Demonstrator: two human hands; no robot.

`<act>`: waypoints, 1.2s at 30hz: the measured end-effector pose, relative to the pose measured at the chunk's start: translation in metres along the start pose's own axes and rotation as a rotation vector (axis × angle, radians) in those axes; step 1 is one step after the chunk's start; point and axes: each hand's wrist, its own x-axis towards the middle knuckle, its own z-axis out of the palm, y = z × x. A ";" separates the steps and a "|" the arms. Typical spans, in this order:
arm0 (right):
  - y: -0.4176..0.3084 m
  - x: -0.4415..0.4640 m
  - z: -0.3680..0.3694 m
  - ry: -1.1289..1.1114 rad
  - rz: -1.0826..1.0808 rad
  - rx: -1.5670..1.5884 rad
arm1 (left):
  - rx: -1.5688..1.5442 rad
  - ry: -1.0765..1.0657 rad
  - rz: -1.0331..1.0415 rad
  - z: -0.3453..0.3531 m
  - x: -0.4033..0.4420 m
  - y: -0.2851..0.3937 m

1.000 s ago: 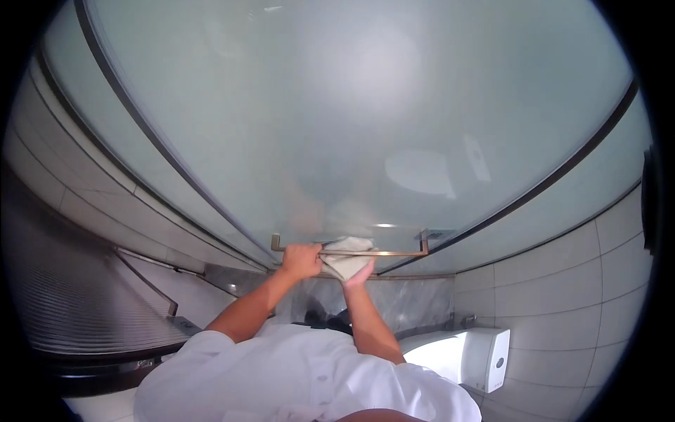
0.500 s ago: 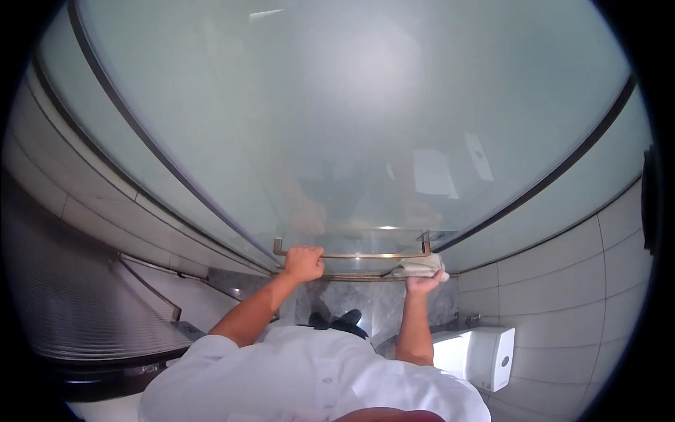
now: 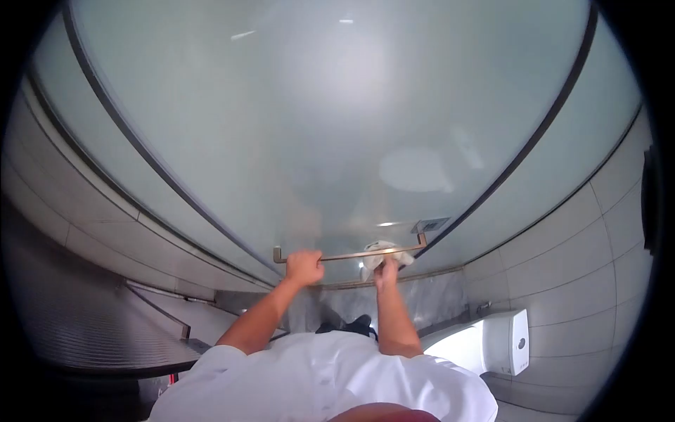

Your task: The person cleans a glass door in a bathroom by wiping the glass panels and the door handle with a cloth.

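Note:
A long metal bar handle runs across the lower part of a frosted glass door. My left hand is closed around the bar near its left end. Toward the bar's right half, my right hand grips a crumpled pale cloth, which bunches around the bar and against the glass behind it. Part of the cloth is hidden by the bar and by my fingers.
A white toilet stands at the lower right by the tiled wall. Grey marble-like floor lies below the door. At the left is a ribbed panel with a metal handle.
My right hand has moved left with the cloth, from beyond the bar's right end onto the bar. My left hand stays on the bar. The view and the door have shifted slightly.

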 end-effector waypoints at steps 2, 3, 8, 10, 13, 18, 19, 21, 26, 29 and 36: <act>0.016 -0.009 0.022 -0.099 0.115 0.125 | 0.014 -0.034 -0.013 0.003 0.002 -0.002; 0.025 -0.015 0.030 -0.125 0.163 0.121 | 0.018 -0.022 -0.005 0.000 0.007 -0.003; 0.083 -0.042 0.067 -0.250 0.133 -0.378 | 0.000 -0.078 -0.030 -0.001 0.003 -0.005; 0.094 -0.068 0.089 -0.263 0.131 -0.345 | -0.013 -0.026 -0.004 -0.003 0.000 -0.004; 0.090 -0.045 0.076 -0.244 0.109 -0.579 | -0.032 0.012 -0.001 -0.001 0.003 -0.005; 0.039 -0.023 0.050 -0.291 -0.013 -0.143 | -0.049 -0.007 -0.009 -0.003 0.002 -0.005; 0.031 -0.017 0.044 -0.254 -0.030 0.023 | -0.031 -0.008 -0.003 -0.001 0.001 -0.006; 0.015 0.001 0.029 -0.224 -0.039 0.183 | -0.010 -0.004 -0.007 0.001 0.003 -0.007; 0.029 0.025 0.017 -0.164 0.040 0.363 | -0.077 0.057 -0.003 0.003 0.000 -0.006; 0.044 -0.024 0.044 -0.208 0.082 0.102 | -0.021 0.018 -0.043 0.004 0.002 -0.001; 0.113 -0.031 0.058 -0.294 0.371 -0.408 | -0.028 0.035 -0.078 0.011 0.010 0.002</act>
